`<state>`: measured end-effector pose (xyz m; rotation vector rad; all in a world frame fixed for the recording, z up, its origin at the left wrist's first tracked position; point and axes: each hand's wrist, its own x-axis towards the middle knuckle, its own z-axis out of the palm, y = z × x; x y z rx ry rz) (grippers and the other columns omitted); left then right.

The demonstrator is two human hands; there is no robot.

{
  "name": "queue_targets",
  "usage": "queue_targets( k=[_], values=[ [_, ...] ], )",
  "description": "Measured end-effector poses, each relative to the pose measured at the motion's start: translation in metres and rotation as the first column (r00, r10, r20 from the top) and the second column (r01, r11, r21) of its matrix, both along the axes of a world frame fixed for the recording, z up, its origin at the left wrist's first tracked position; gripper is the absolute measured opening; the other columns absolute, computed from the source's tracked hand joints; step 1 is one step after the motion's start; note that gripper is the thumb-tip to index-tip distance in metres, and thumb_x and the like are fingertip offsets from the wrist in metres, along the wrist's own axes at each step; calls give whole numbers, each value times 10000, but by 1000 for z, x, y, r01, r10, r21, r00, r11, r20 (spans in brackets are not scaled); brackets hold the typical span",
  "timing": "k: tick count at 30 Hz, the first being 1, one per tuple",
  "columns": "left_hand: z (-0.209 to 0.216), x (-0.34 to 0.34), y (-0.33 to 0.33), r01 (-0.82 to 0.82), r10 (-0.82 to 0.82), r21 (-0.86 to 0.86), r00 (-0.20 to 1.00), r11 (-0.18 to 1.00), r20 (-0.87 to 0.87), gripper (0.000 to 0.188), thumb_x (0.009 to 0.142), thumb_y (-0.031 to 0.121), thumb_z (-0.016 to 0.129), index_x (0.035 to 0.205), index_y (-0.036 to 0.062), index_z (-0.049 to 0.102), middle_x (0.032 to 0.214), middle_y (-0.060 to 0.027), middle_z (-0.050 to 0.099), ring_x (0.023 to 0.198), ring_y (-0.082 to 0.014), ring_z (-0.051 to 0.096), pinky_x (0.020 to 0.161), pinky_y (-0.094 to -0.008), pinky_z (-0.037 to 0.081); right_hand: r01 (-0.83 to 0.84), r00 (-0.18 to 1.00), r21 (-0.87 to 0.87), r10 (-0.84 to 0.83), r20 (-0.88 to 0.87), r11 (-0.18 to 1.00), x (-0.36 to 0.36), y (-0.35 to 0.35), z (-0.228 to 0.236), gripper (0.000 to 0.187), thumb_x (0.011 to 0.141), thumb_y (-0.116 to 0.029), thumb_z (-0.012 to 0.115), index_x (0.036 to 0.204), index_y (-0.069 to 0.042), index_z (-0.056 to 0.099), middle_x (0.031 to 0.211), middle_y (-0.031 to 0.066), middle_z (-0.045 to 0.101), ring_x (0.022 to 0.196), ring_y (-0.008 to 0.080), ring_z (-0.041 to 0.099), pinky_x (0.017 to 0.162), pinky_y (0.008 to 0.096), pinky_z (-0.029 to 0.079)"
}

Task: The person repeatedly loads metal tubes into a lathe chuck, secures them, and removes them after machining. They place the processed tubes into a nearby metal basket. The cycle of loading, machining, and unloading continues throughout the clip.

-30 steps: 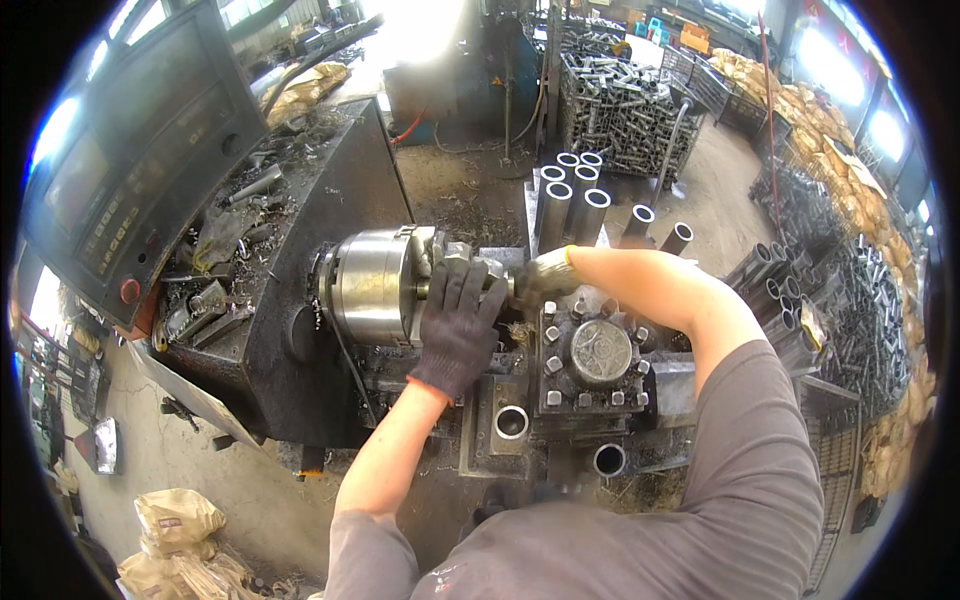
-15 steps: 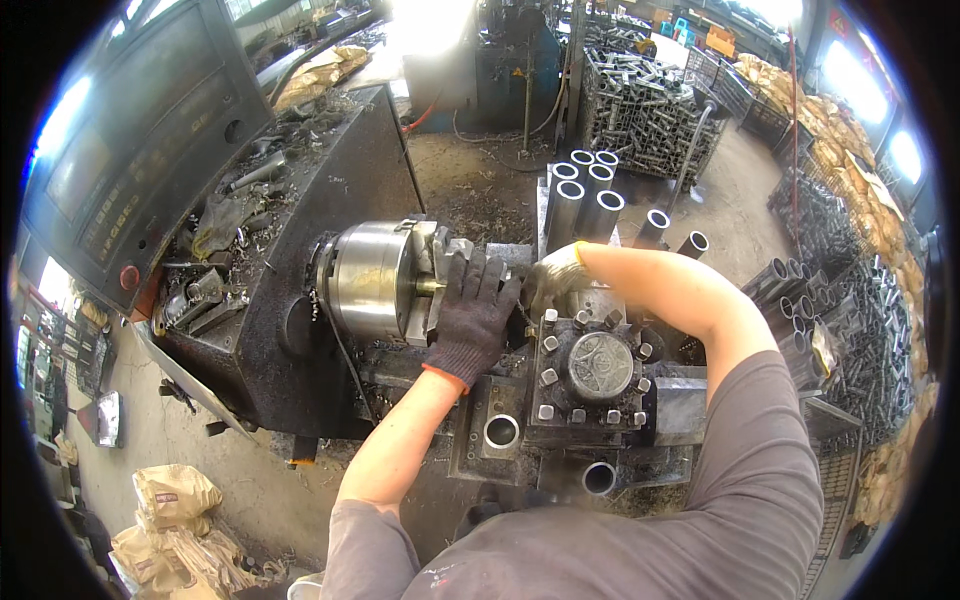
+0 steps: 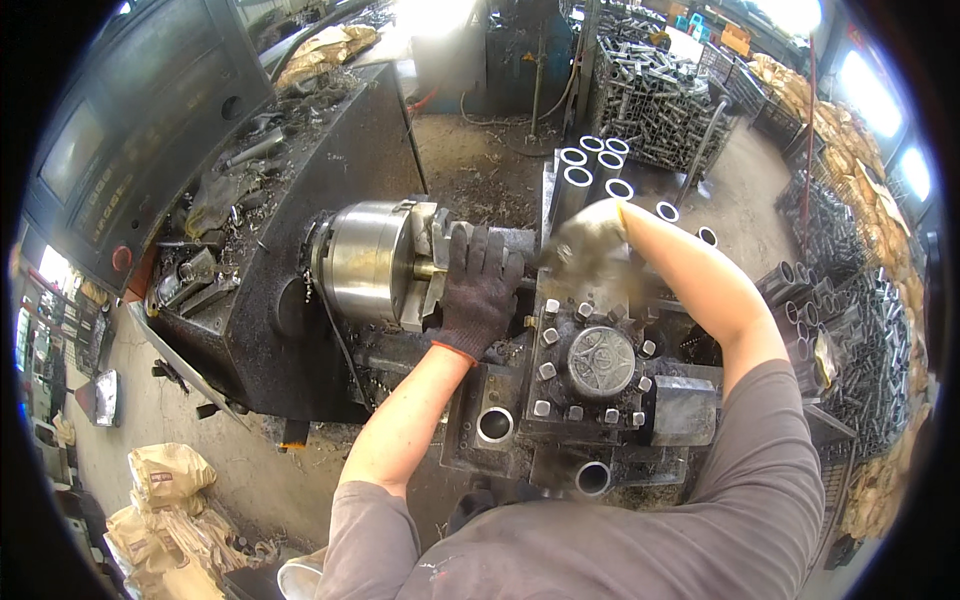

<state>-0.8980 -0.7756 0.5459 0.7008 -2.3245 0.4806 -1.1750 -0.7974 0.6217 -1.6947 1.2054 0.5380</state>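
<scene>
We can read no words or numbers clearly. On the top paper sack (image 3: 188, 470) at lower left, we see a small dark red label (image 3: 161, 477), its print too small for us. The control panel (image 3: 150, 150) carries pale marks (image 3: 100, 186), too blurred to make out. On the round metal cap (image 3: 601, 362) we see a star shape. Small print (image 3: 437, 570) on the grey-brown shirt (image 3: 610, 555) stays unreadable to us.

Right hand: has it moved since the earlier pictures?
Yes: the right hand has moved rightward, farther from the shiny metal cylinder.
</scene>
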Motion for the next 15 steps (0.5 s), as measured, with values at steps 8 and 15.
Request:
queue_targets(
  k=[8, 15],
  values=[
    [0, 0, 0, 86, -90, -46, 993, 995, -81, 499, 926, 445, 685, 1276, 90, 663, 1319, -194, 633, 1310, -403, 579, 1278, -652, 293, -407, 816, -819, 564, -127, 405, 41, -25, -119, 220, 924, -174, 725, 1110, -192, 841, 861, 67, 784, 737, 266, 746, 697, 378, 622],
    [-8, -10, -3, 52, -61, -62, 988, 997, -140, 367, 947, 388, 653, 1202, 125, 672, 1315, -210, 629, 1306, -432, 577, 1265, -644, 309, 109, 975, -352, -31, 220, 930, 11, 5, -75, 301, 1029, -368, 688, 1213, -170, 818, 1071, 113, 800, 880, 280, 772, 801, 402, 645]
  ],
)
